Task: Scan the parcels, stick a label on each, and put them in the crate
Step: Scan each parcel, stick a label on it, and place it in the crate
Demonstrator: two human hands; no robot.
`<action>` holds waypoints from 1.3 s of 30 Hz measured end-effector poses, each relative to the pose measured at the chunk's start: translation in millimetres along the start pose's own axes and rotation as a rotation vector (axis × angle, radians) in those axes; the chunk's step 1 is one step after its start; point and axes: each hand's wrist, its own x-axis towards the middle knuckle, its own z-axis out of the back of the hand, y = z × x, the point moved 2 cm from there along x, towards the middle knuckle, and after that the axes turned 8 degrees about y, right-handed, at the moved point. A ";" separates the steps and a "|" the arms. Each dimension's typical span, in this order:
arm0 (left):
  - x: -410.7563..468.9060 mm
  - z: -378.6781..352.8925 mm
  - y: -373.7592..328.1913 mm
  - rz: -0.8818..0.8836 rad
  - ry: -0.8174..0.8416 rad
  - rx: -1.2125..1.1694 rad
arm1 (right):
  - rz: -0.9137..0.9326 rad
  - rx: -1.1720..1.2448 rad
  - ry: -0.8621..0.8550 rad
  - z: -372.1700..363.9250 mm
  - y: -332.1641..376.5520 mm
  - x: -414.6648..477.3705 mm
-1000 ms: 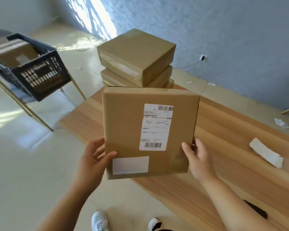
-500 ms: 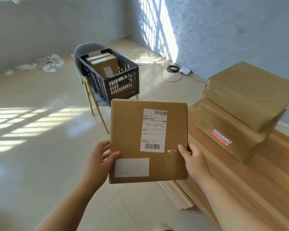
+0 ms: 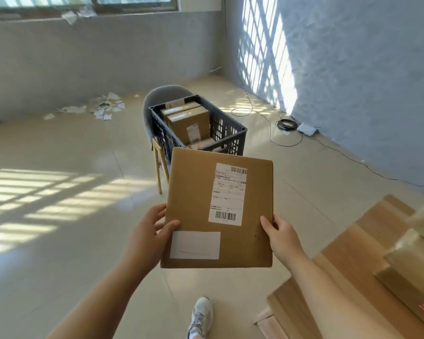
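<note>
I hold a flat brown cardboard parcel in front of me, above the floor. It carries a printed barcode label at upper right and a plain white label at lower left. My left hand grips its left edge with the thumb on top. My right hand grips its right edge the same way. Beyond the parcel, a dark plastic crate sits on a grey chair. Several labelled parcels stand inside it.
A wooden table with stacked parcels fills the lower right corner. A coiled cable and wires lie along the right wall. Paper scraps litter the far floor. My white shoe is below the parcel.
The view has swung left, away from the table and its stack, bringing the crate to the centre and closer. Both hands keep the same grip on the parcel.
</note>
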 end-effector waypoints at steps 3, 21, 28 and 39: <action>63.8 21.0 -7.2 -0.005 -0.030 -0.008 | -0.020 -0.017 0.019 -14.9 30.4 65.9; 391.9 105.5 -22.1 -0.095 -0.050 0.042 | -0.036 -0.149 -0.092 -62.5 173.8 331.8; 566.5 124.9 -30.9 -0.153 0.149 0.255 | -0.235 -0.125 -0.137 -94.7 195.3 427.8; 745.4 50.9 0.5 -0.013 0.658 0.697 | -0.714 -0.243 -0.182 -118.4 182.8 511.3</action>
